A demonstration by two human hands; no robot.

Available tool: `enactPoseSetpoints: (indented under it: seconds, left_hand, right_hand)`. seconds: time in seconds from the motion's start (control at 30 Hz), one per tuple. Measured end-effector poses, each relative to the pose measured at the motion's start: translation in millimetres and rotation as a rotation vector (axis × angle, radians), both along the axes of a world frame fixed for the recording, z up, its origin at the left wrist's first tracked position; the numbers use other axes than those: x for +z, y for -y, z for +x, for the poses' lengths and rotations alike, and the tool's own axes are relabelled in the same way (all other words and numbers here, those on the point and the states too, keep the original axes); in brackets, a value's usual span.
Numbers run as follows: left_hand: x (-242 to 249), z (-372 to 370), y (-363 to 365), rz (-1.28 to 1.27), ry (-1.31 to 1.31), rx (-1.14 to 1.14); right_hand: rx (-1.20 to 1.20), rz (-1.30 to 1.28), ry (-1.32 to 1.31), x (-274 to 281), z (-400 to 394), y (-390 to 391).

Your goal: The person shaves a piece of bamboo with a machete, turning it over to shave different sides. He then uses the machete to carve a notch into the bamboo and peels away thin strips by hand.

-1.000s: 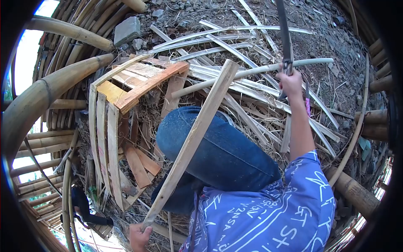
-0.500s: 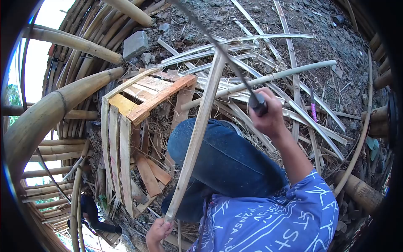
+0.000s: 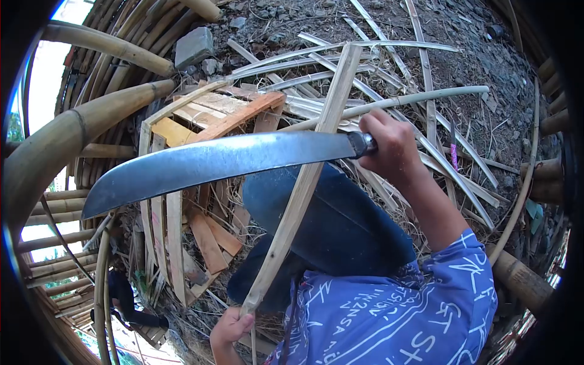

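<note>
My right hand (image 3: 392,143) is closed round the handle of a large machete. The broad blade (image 3: 225,159) points left, its flat side facing the camera, and passes in front of a wooden strip. That long pale wooden strip (image 3: 286,228) slants from lower left to upper right across my bent knee. Its lower end is in my left hand (image 3: 232,328), with the thumb laid over it. Left of my knee stands a small frame of wooden slats (image 3: 243,121), partly hidden by the blade.
Split strips (image 3: 426,79) and a green-grey pole (image 3: 426,97) lie on the ground ahead. A concrete block (image 3: 194,47) is at upper left. Thick bamboo poles (image 3: 91,131) run along the left. A knife with a pink handle (image 3: 454,157) lies at right. Another person (image 3: 125,301) is at lower left.
The machete has swung from upright, edge-on, to lying leftward with its flat showing. The strip's upper end has shifted right and up. My left hand still holds its lower end.
</note>
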State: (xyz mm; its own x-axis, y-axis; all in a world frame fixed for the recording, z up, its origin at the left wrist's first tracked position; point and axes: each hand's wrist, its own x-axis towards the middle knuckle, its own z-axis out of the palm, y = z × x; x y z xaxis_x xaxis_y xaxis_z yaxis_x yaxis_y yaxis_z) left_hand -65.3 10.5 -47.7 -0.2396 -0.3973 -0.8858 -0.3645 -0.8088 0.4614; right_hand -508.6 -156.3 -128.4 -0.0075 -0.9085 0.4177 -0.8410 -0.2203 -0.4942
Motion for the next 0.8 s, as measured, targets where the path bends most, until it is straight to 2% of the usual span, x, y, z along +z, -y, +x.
enactPoseSetpoints:
  seconds: [0.3, 0.47, 0.57, 0.8]
  left_hand:
    - [0.8, -4.5, -3.7, 0.021, -0.066, 0.062]
    - [0.9, -3.1, -7.9, 0.096, -0.047, 0.119]
    - [0.8, 2.6, -2.1, 0.14, -0.186, 0.083]
    - [-1.5, 5.0, -2.9, 0.151, -0.269, 0.008]
  right_hand:
    - [-0.059, -0.134, -0.026, -19.2, -14.7, 21.0]
    - [-0.176, -0.173, 0.013, -35.9, -39.4, 37.3]
    - [-0.191, -0.17, 0.018, -37.5, -40.1, 45.0]
    - [-0.283, -0.181, 0.089, -49.0, -51.8, 65.1]
